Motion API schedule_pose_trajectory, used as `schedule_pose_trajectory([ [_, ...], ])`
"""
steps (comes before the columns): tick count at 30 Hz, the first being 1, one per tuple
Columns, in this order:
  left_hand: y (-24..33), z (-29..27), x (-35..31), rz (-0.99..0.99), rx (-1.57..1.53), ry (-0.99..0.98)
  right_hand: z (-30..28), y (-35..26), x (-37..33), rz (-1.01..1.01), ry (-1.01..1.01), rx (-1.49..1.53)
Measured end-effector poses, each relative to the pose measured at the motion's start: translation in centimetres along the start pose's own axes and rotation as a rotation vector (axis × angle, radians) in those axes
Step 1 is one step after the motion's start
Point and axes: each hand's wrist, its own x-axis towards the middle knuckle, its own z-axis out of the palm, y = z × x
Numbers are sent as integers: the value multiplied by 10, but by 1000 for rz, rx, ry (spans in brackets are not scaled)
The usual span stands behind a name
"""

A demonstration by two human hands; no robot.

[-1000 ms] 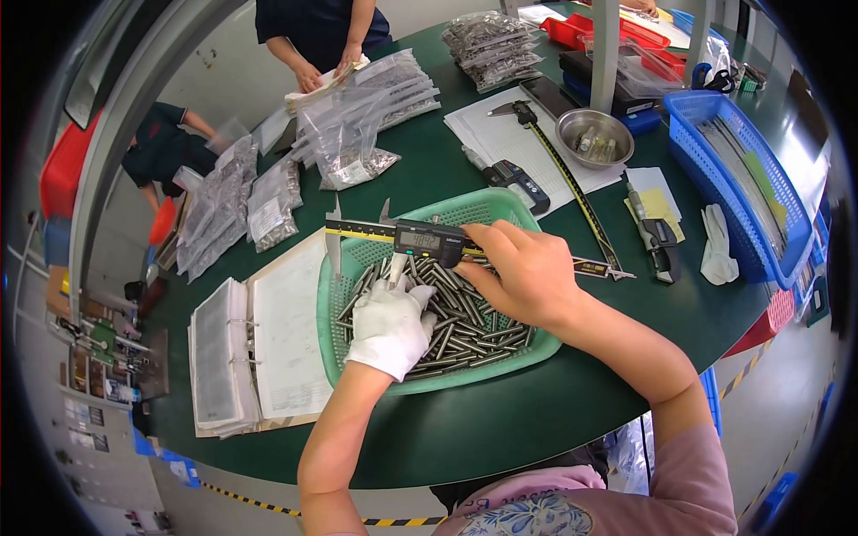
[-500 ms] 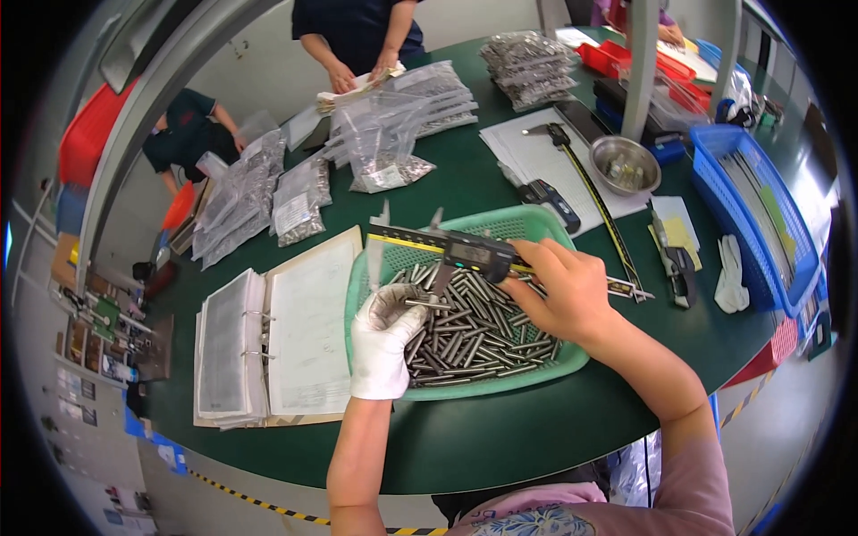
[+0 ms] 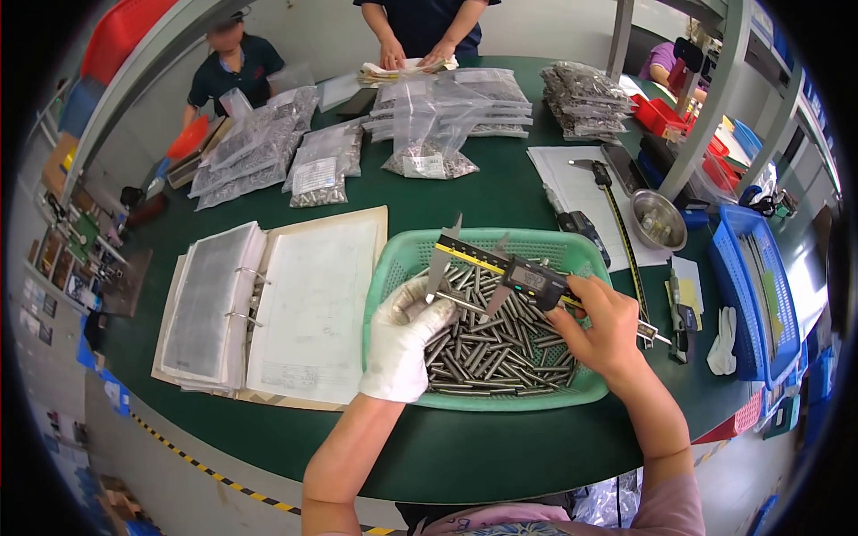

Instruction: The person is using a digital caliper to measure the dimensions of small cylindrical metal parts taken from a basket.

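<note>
A green plastic basket [image 3: 398,259] full of short steel rods [image 3: 487,353] sits on the green table in front of me. My left hand [image 3: 400,344], in a white glove, holds one steel rod [image 3: 456,302] up between the jaws of a digital caliper [image 3: 500,268]. My bare right hand [image 3: 603,326] grips the caliper's body near its display, thumb on the slider. The caliper lies slanted above the basket, its beam running off to the right past my wrist.
An open ring binder [image 3: 268,308] lies left of the basket. Bags of parts [image 3: 420,125] are piled at the far side, where other people work. To the right are a second caliper [image 3: 581,223], a steel bowl [image 3: 657,219], a blue crate [image 3: 751,295] and a white glove [image 3: 722,339].
The view has shifted and drawn closer. My left hand has lifted a rod out of the basket into the caliper's jaws; my right hand has stayed on the caliper.
</note>
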Motion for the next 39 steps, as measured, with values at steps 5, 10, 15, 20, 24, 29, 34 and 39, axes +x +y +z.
schedule_pose_trajectory([
  [5,-2,5,-3,-35,-21,3,-2,1,-5,-7,-2,10],
  [10,-11,-1,-3,-24,-7,-35,-1,3,-8,-10,-5,0],
  [15,-12,-3,1,-28,41,-45,1,3,-8,-17,10,12],
  [20,-6,-2,2,-87,-29,-7,0,3,-5,-8,7,15],
  [24,-1,2,-1,-110,-30,42,0,2,-5,-8,17,26],
  [29,-6,6,-4,-41,161,73,0,1,-6,-9,17,24],
  [34,-3,7,-6,-29,215,27,-2,1,-4,-6,17,12],
  [39,0,6,-6,-107,153,-54,0,1,-3,-17,22,23],
])
